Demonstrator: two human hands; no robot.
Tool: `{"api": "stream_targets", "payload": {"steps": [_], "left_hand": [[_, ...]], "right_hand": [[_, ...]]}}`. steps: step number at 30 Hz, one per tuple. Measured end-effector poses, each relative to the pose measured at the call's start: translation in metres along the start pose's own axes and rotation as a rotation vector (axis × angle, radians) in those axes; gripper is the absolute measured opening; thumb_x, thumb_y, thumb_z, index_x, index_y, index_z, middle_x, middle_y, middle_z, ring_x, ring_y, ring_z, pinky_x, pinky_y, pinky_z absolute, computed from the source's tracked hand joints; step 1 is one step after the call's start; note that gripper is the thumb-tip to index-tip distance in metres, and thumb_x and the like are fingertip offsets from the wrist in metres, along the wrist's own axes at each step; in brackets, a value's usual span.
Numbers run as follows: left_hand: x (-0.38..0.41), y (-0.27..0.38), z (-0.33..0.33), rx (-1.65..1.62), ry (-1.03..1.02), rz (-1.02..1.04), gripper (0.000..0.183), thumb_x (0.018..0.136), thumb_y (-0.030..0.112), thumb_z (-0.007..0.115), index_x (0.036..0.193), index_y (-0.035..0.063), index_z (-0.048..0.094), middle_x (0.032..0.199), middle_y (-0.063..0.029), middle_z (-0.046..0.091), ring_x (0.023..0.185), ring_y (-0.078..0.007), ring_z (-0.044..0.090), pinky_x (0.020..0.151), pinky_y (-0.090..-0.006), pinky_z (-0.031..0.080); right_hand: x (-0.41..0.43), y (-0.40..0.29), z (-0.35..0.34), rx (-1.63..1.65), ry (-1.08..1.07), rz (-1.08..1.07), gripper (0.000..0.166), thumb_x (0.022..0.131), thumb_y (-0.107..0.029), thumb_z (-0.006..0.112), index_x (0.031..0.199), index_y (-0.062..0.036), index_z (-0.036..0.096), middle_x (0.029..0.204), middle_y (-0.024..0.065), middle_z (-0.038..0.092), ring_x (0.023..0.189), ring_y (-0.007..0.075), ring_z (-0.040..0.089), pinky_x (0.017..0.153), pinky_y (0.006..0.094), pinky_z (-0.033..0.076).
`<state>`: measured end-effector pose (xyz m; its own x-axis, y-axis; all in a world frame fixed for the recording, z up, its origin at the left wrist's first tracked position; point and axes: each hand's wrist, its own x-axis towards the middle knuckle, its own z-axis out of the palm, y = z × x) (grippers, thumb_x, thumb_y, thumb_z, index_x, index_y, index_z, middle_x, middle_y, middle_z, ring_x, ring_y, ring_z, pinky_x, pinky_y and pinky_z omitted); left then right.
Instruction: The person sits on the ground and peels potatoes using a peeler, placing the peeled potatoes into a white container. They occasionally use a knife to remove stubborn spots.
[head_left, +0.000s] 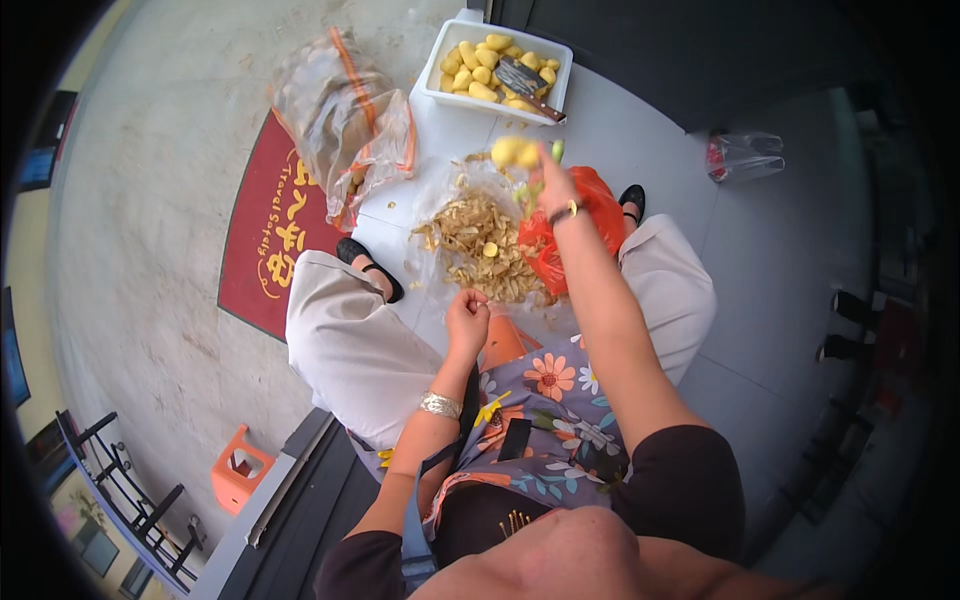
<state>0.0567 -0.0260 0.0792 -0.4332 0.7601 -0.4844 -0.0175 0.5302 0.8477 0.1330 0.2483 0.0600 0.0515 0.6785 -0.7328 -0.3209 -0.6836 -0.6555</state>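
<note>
My right hand (551, 184) is stretched forward and grips a peeled potato (516, 152), somewhat blurred, between the white tub and the heap. My left hand (468, 319) is loosely curled near my lap, at the near edge of the potato peelings (480, 240); whether something small is in it cannot be told. The peelings lie on clear plastic on the floor, with a small yellow piece on them. A red plastic bag (592, 210) is under and beside my right forearm. The white plastic tub (433, 67) holds peeled potatoes and a cleaver (525, 79) with a wooden handle.
A large clear sack with orange stripes (337, 112) stands at the left, partly on a red doormat (251, 240). A clear bag (742, 156) lies at the right. An orange plastic stool (240, 471) stands lower left. My shoes flank the heap. Another person's feet (851, 330) show at far right.
</note>
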Motion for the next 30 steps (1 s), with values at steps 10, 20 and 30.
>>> {"api": "stream_targets", "payload": {"steps": [10, 20, 30], "left_hand": [[-0.003, 0.028, 0.019, -0.153, -0.176, -0.145, 0.014, 0.076, -0.004, 0.055, 0.089, 0.003, 0.054, 0.068, 0.0057, 0.041, 0.061, -0.0034, 0.038, 0.055, -0.0167, 0.034], [-0.001, 0.005, 0.025, -0.062, -0.179, -0.37, 0.012, 0.082, 0.003, 0.055, 0.094, 0.0019, 0.053, 0.071, 0.0045, 0.046, 0.059, -0.0031, 0.04, 0.053, -0.0173, 0.035], [0.013, 0.016, 0.031, 0.085, -0.175, -0.388, 0.011, 0.084, 0.006, 0.054, 0.094, 0.0025, 0.055, 0.07, 0.0027, 0.053, 0.06, -0.0044, 0.05, 0.057, -0.0173, 0.04]], "right_hand": [[0.012, 0.046, -0.104, -1.239, 0.194, -0.317, 0.03, 0.071, -0.03, 0.058, 0.077, -0.0001, 0.062, 0.078, 0.0242, 0.06, 0.08, 0.039, 0.059, 0.068, 0.043, 0.047], [0.138, 0.058, -0.156, -1.48, 0.256, -0.432, 0.026, 0.075, -0.008, 0.055, 0.1, -0.0036, 0.058, 0.092, 0.0211, 0.061, 0.089, 0.0384, 0.057, 0.083, 0.0428, 0.044], [0.19, 0.049, -0.16, -1.634, 0.253, -0.226, 0.036, 0.078, -0.018, 0.057, 0.111, -0.0031, 0.049, 0.108, 0.0237, 0.055, 0.095, 0.035, 0.057, 0.08, 0.0427, 0.046]]}}
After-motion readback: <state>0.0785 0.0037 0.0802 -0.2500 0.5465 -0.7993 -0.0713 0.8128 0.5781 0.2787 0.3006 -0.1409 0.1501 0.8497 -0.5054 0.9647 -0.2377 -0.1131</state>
